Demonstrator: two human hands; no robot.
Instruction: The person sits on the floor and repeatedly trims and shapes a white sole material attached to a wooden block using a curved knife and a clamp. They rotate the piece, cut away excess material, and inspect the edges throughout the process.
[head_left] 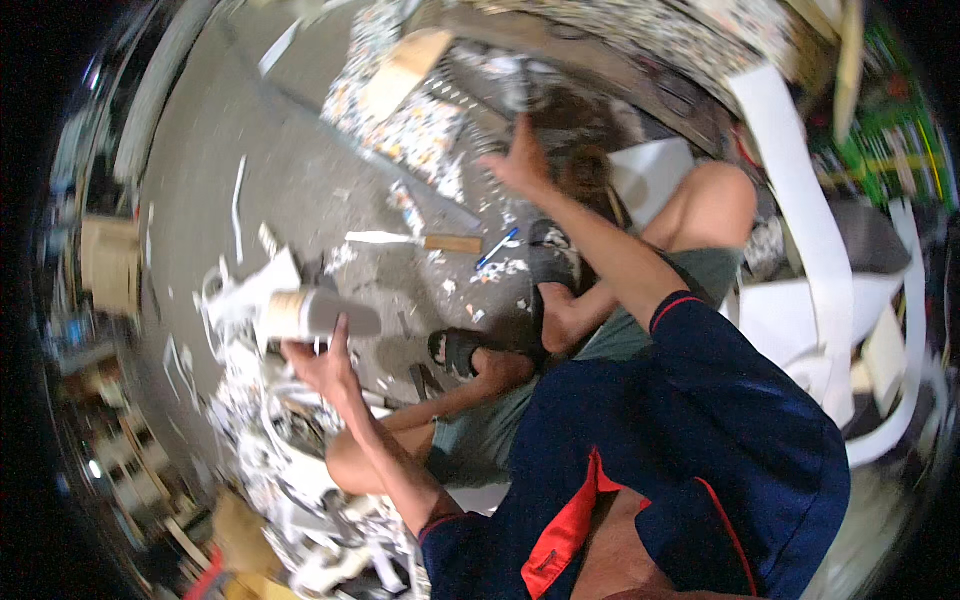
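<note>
My left hand (325,368) is at the left, its thumb over the lower edge of a flat, rounded piece (318,314), pale tan at one end and grey at the other. The piece appears held between thumb and fingers, above white scraps. My right hand (520,168), blurred, reaches out farther away with thumb and fingers apart and nothing visible in it. Between the hands, a knife (454,243) with a wooden handle lies on the floor. Beside its handle is a blue pen (497,250).
A heap of white strips and offcuts (320,540) lies by my left knee. Beyond the knife rests a speckled foam sheet (400,145) with a tan flat piece (408,72) on it. Long white strips (800,210) stand at my right. My sandalled feet (555,265) are on the littered floor.
</note>
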